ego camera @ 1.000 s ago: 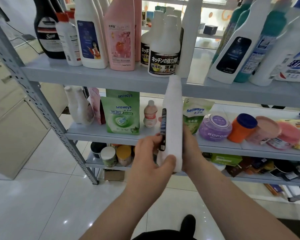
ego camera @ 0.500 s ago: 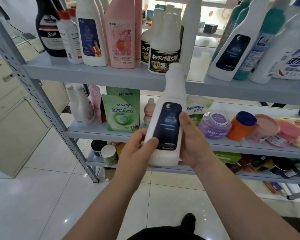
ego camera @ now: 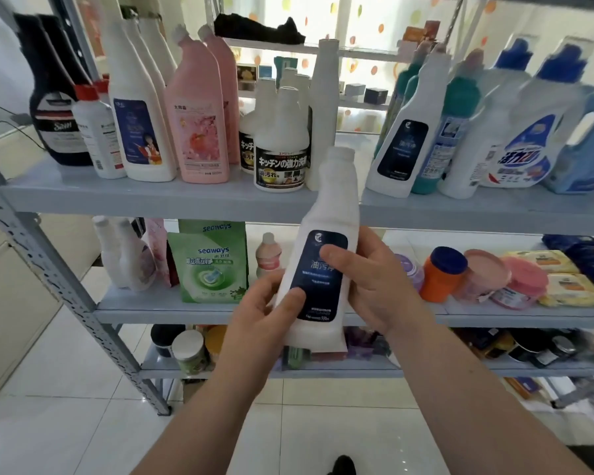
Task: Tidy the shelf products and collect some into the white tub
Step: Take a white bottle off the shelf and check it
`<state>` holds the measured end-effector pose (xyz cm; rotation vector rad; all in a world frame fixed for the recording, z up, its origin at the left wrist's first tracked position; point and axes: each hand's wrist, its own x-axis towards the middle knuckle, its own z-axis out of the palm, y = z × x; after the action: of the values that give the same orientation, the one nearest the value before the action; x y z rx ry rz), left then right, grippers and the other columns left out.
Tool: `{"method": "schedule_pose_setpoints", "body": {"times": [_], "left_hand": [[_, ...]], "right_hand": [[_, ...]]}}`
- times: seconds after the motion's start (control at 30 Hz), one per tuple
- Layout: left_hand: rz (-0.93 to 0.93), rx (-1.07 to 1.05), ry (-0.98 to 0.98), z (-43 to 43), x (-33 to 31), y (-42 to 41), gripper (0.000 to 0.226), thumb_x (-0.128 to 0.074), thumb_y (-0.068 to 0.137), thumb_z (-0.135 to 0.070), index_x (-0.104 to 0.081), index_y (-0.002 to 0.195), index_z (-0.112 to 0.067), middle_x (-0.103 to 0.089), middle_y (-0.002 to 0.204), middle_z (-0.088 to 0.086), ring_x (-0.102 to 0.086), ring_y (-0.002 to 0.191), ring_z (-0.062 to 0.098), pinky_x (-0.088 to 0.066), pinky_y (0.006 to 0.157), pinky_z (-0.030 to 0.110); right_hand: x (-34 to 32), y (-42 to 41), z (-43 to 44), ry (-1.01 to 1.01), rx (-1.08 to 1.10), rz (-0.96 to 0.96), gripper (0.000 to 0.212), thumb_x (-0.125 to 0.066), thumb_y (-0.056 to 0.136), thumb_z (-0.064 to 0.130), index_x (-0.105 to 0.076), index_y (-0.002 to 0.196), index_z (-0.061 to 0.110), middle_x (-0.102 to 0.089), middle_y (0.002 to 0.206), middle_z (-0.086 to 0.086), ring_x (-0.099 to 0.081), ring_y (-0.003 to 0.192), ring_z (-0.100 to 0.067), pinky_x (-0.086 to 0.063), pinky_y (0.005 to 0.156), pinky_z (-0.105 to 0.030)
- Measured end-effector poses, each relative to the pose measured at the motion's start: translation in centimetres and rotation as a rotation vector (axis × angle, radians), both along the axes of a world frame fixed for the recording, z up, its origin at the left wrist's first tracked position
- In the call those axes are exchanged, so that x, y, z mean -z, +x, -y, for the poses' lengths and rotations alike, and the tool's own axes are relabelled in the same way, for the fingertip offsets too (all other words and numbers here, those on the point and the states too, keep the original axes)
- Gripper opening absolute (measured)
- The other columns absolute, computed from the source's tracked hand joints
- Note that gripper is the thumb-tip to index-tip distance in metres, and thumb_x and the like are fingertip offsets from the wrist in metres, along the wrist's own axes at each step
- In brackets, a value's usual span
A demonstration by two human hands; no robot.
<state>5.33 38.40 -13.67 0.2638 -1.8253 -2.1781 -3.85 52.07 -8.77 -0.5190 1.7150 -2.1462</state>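
White bottle [ego camera: 328, 207] held tilted, in the air before the upper shelf [ego camera: 151, 197]. Left hand [ego camera: 264, 313] grips its lower side; right hand [ego camera: 374, 286] wraps the other side.

Risk: neck appears uncapped, so more tilt may spill. Setting it on that crowded shelf may topple neighbouring bottles [ego camera: 280, 166].

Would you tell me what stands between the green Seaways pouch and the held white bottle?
A small pale pink bottle stands there, shown in the head view.

2 bare forearms [ego camera: 460, 389] and 1 black shoe tip [ego camera: 341, 466].
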Motion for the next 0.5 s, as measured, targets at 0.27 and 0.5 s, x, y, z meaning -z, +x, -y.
{"method": "schedule_pose_setpoints", "body": {"times": [0.27,0.5], "left_hand": [[-0.083,0.027,-0.278,0.3,-4.1,-6.6,0.033,-0.062,0.096,-0.035,-0.063,0.128,-0.042,-0.071,0.12,-0.009,-0.067,0.11,0.013,-0.056,0.09,0.041],[0.024,0.235,-0.339,-0.2,-9.7,-12.7,0.033,-0.046,0.107,-0.021,-0.063,0.122,-0.045,-0.076,0.106,-0.015,-0.073,0.093,0.007,-0.063,0.076,0.033]], "right_hand": [[-8.6,-6.6,-2.5,0.309,0.043,-0.374,0.057,-0.081,0.072,0.048,-0.057,0.124,0.044,-0.072,0.118,0.009,-0.071,0.11,-0.016,-0.06,0.092,-0.047],[-16.2,-11.1,-3.7,0.621,0.193,-0.576,0.034,-0.073,0.09,0.039,-0.056,0.118,0.034,-0.069,0.113,0.01,-0.071,0.1,-0.016,-0.064,0.077,-0.044]]}}
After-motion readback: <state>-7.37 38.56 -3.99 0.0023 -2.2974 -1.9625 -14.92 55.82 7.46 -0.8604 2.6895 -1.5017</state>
